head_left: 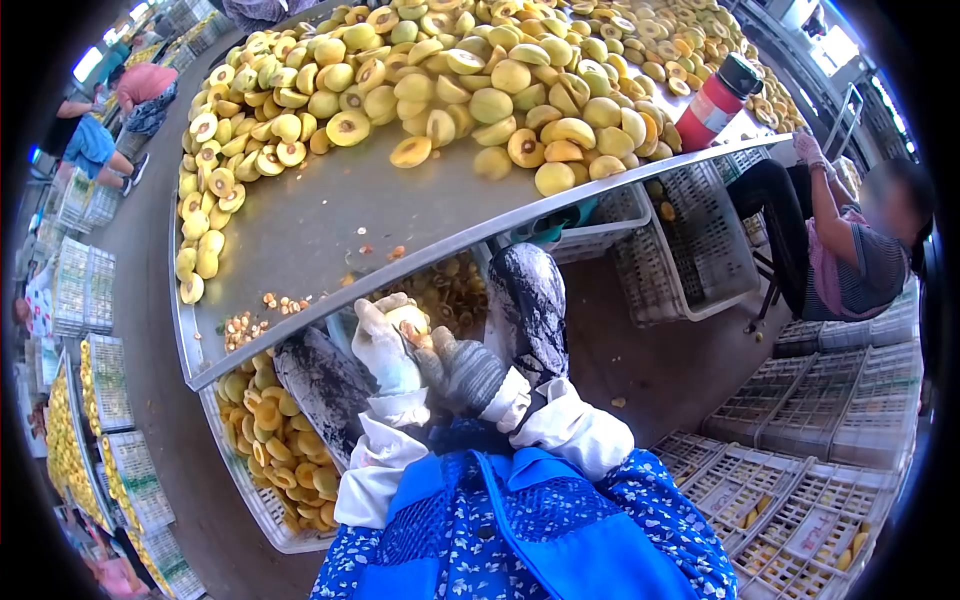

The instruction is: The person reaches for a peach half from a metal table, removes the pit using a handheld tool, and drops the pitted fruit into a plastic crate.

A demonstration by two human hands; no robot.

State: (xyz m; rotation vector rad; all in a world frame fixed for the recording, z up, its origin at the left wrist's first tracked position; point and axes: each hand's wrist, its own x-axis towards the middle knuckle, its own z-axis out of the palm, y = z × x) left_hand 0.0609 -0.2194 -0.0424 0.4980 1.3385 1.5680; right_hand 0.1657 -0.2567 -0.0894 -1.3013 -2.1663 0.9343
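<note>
Over the lap, just below the metal table's near edge, my left hand [385, 345] in a pale glove is wrapped round a yellow fruit half [408, 318]. My right hand [468, 372], in a grey glove, is closed and pressed against the same fruit from the right; whether it grips a tool is hidden. Below the hands, a container of fruit pieces [455, 290] shows between the knees. Many halved yellow fruits [400, 90] lie heaped on the metal table [320, 210]. Small pits [245, 328] are gathered at its near left corner.
A crate of fruit halves [280, 440] stands by the left leg. A red bottle [712, 105] is on the table's right side. Empty crates [700, 240] sit beneath. A seated person [850, 240] is at the right, near stacked crates [800, 500].
</note>
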